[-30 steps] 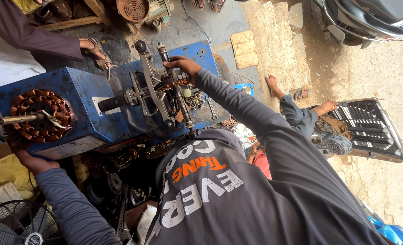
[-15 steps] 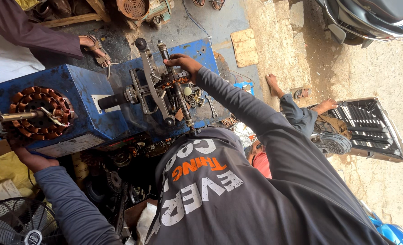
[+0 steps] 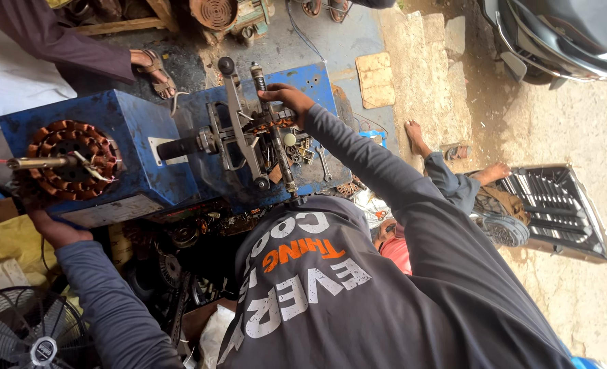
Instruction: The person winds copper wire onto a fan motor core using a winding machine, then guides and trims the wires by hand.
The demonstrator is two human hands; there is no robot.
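Right hand gripped the crank handle upper centre; left hand cupped the blue machine at left, steadying it.

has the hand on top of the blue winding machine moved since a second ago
No. The right hand rests at the same spot on the metal frame of the blue machine, beside the upright rod.

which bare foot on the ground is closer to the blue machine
The foot on the stone ledge, toes toward the blue machine; the other foot lies farther off by the metal grille.
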